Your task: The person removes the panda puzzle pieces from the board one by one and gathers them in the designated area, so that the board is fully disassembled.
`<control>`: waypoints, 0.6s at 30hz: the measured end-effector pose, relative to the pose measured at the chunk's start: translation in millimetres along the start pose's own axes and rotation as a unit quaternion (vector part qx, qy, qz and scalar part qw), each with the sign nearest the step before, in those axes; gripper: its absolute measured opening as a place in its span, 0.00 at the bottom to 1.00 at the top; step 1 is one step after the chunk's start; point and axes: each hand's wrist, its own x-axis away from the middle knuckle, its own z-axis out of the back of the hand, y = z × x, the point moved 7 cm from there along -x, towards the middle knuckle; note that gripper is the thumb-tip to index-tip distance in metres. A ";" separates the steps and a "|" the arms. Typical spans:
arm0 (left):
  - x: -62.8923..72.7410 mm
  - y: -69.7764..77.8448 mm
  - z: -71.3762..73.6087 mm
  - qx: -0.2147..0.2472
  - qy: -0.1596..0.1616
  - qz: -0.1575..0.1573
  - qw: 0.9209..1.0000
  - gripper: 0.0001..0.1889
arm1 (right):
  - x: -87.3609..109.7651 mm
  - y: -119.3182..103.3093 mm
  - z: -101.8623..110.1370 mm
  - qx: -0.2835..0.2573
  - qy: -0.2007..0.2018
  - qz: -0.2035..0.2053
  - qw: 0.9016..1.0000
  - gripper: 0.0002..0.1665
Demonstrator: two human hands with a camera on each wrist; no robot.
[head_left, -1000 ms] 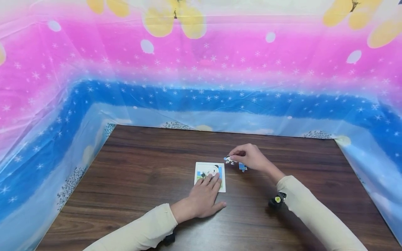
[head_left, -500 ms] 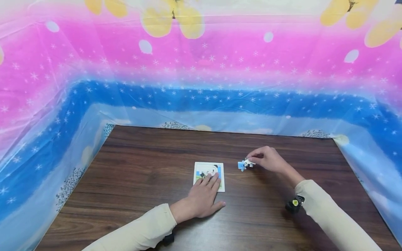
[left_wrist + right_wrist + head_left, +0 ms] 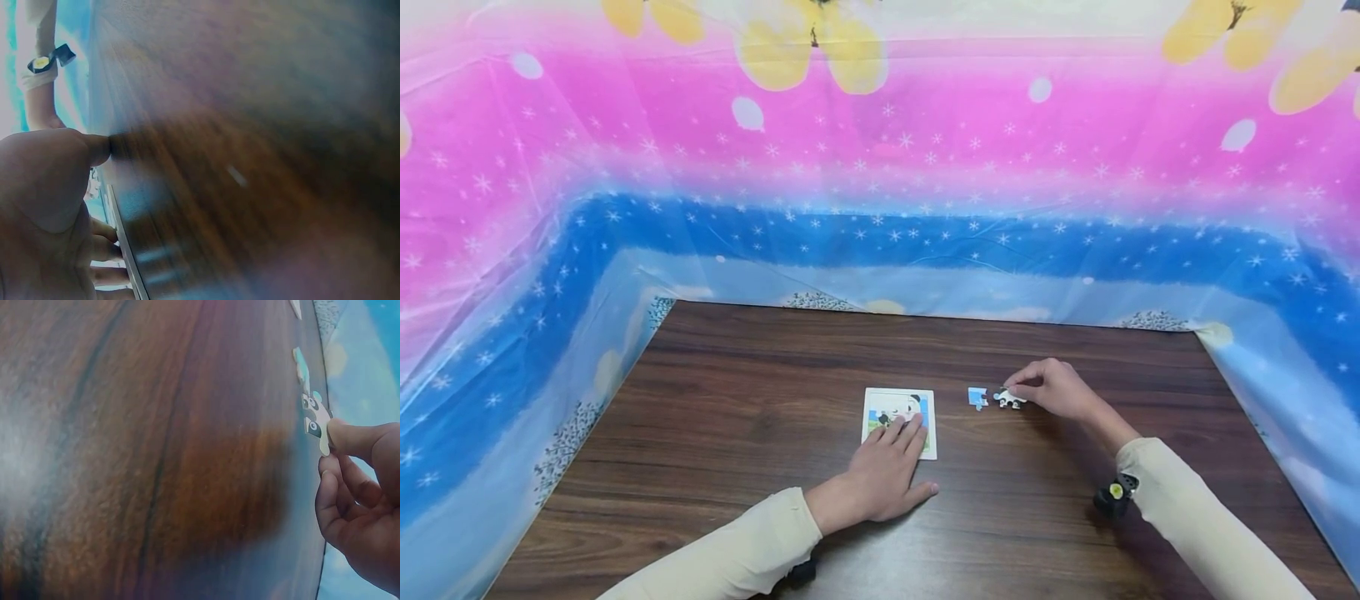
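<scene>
My left hand (image 3: 891, 475) lies with fingers spread over the lower part of a white-framed panda puzzle board (image 3: 900, 396), its thumb out on the table. A white jigsaw piece with panda eyes (image 3: 1009, 399) is pinched between thumb and fingers of my right hand (image 3: 1056, 390), right of the board. In the right wrist view the same panda-eye piece (image 3: 317, 422) tilts in the fingertips, at or just above the tabletop. Just left of it in the head view lies a blue jigsaw piece (image 3: 977, 397). My left fingers hide part of the board's picture.
The dark wood table (image 3: 760, 367) extends around the board on every side. A pink and blue patterned cloth (image 3: 880, 242) stands along its back and side edges. Each wrist carries a small black camera, the right one (image 3: 1112, 498) hanging below the sleeve.
My right hand has carried the panda-eye piece rightward from beside the board, past the blue piece, which is now uncovered. The left hand stays on the board.
</scene>
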 end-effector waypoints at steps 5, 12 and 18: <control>-0.1 0.3 -0.4 -0.005 0.002 -0.002 1.000 0.43 | -0.1 6.7 -3.6 0.006 -0.002 -0.009 1.000 0.07; -0.2 1.3 -0.7 -0.021 0.002 0.000 1.000 0.43 | -0.1 7.2 -7.5 0.010 0.005 0.000 1.000 0.07; 0.1 1.2 -0.5 -0.019 0.012 0.004 1.000 0.43 | -1.5 6.2 -8.5 0.014 0.011 0.007 1.000 0.06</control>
